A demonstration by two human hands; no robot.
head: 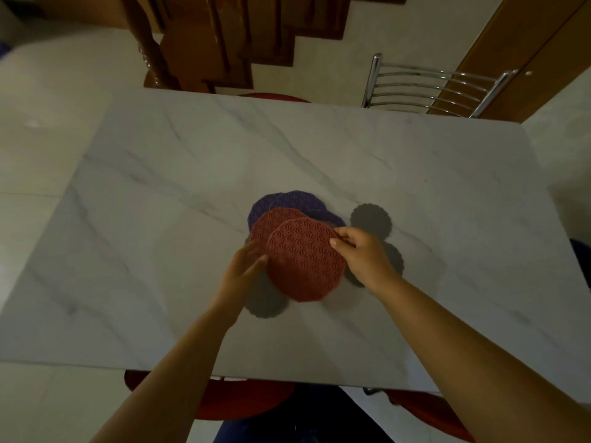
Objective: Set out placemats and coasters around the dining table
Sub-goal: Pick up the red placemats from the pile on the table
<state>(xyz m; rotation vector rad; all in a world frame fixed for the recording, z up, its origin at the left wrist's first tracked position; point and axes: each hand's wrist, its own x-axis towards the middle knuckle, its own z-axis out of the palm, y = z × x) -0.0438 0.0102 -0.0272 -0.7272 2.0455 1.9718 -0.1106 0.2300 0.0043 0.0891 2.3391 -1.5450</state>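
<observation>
Centrally on the marble table (160,187), well clear of all edges: top red mat (303,266), pinched at its right rim by the right hand (361,251). Left hand (246,266) apparently flat-fingered against its left rim. Purple mats (297,199) farther, grey coasters (371,219) right.

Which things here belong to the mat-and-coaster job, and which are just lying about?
Job: top red mat, pinched by right hand, left hand at its edge; second red mat; purple mats; grey coasters; table.
Lying about: chair, stairs, door.
</observation>
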